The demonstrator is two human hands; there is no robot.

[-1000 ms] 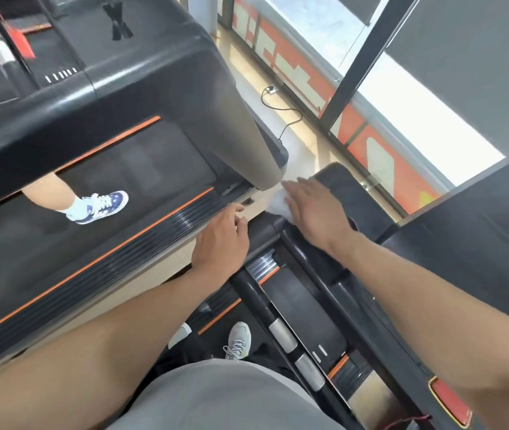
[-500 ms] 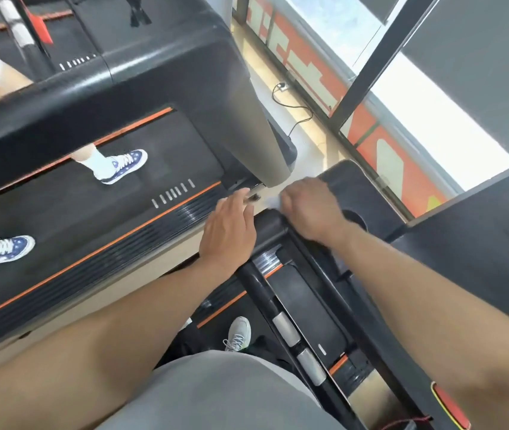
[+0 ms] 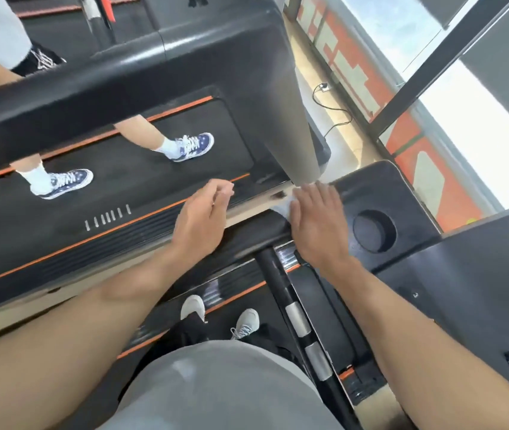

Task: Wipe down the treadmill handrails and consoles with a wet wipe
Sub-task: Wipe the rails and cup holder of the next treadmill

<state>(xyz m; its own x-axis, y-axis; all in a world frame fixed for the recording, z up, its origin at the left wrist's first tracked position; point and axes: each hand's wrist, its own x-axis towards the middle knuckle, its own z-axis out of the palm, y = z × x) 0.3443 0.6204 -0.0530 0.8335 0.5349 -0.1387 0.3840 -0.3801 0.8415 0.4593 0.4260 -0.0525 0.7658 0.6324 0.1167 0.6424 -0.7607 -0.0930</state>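
Note:
My right hand [image 3: 316, 225] lies flat with straight fingers on a white wet wipe [image 3: 281, 207], pressing it onto the left corner of my treadmill's black console [image 3: 402, 193]. Only a small edge of the wipe shows beside the hand. My left hand [image 3: 202, 218] hovers over the console's left end and handrail [image 3: 247, 240], fingers loosely curled and holding nothing. A round cup holder [image 3: 374, 231] sits just right of my right hand.
A neighbouring treadmill [image 3: 123, 88] stands close on the left, with another person's feet in blue sneakers [image 3: 191, 147] on its belt. Its grey upright [image 3: 290, 119] ends just beyond my hands. A window wall with a cable on the floor [image 3: 334, 113] lies ahead.
My right hand has flattened out on the wipe after being curled, and slid slightly right on the console corner. The other person's feet have stepped along the neighbouring belt.

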